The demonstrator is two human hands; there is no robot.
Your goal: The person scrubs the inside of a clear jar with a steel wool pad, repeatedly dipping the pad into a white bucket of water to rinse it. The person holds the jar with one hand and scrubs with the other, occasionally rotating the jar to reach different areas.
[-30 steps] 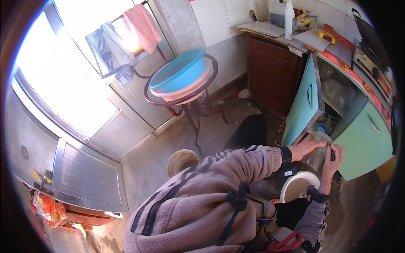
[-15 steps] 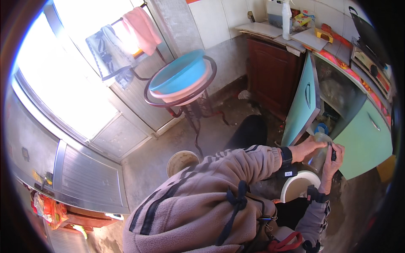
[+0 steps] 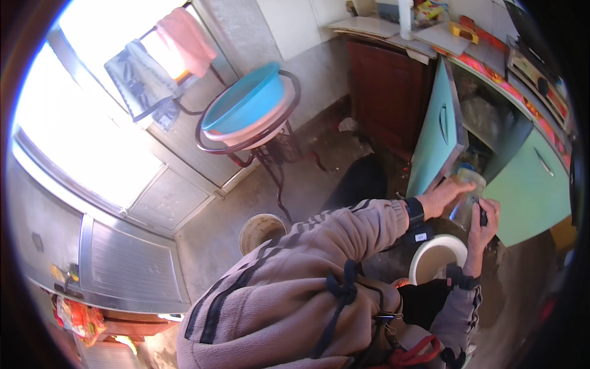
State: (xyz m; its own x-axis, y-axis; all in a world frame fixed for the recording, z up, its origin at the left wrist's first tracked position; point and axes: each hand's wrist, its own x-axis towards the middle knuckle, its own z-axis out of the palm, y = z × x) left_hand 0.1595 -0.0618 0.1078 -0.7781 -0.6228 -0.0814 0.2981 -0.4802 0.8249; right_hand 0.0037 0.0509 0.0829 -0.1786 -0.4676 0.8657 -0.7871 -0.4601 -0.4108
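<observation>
My left hand (image 3: 444, 195) is wrapped around a clear, see-through jar (image 3: 463, 210), which is tilted in front of the green cabinet's opening. My right hand (image 3: 485, 229) is closed on a small dark object (image 3: 483, 218) beside the jar's lower side; its kind is too small to make out. A bit of something blue (image 3: 467, 166) shows just behind the jar's upper end. Below my hands stands a white bucket (image 3: 420, 261) with murky contents.
The green cabinet door (image 3: 436, 132) stands ajar to the left of my hands; the other green door (image 3: 531, 197) is at the right. A second bucket (image 3: 246, 237) sits on the floor. Further back, a metal stand (image 3: 279, 184) holds a blue basin (image 3: 239, 101).
My left hand's fingers have shifted over the jar, and the jar's tilt has changed. My right hand keeps the dark object, slightly lower against the jar. The whole view has moved slightly.
</observation>
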